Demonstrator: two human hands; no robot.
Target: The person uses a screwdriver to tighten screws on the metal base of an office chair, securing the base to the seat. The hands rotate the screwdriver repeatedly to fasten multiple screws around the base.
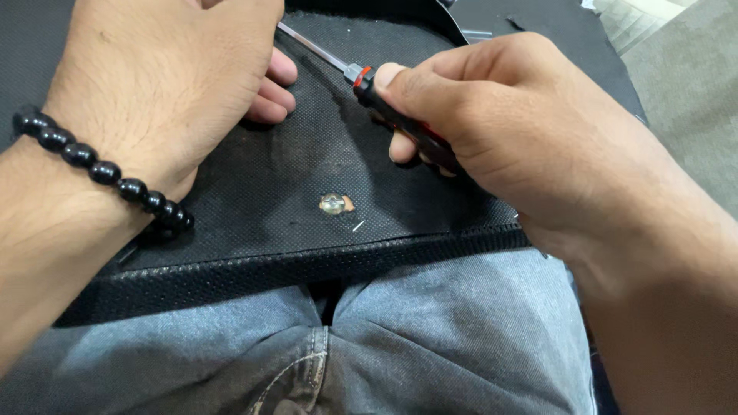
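Note:
A black fabric-covered panel [307, 161] lies across my lap, on my blue jeans. My right hand [507, 131] grips a screwdriver [400, 115] with a red-and-black handle; its metal shaft runs up and left, and the tip is hidden under my left hand. My left hand [161, 84] presses palm-down on the panel's upper left, with its fingers curled onto the fabric. A black bead bracelet [100, 169] circles that wrist. Below the two hands, a small hole in the fabric exposes a metal fastener [334, 204] with a tiny light sliver beside it.
The panel's thick padded edge [307, 265] runs along its near side above my knees. Grey floor [684, 92] shows at the upper right, beyond more black fabric. A dark curved rim [442, 19] sits at the panel's far end.

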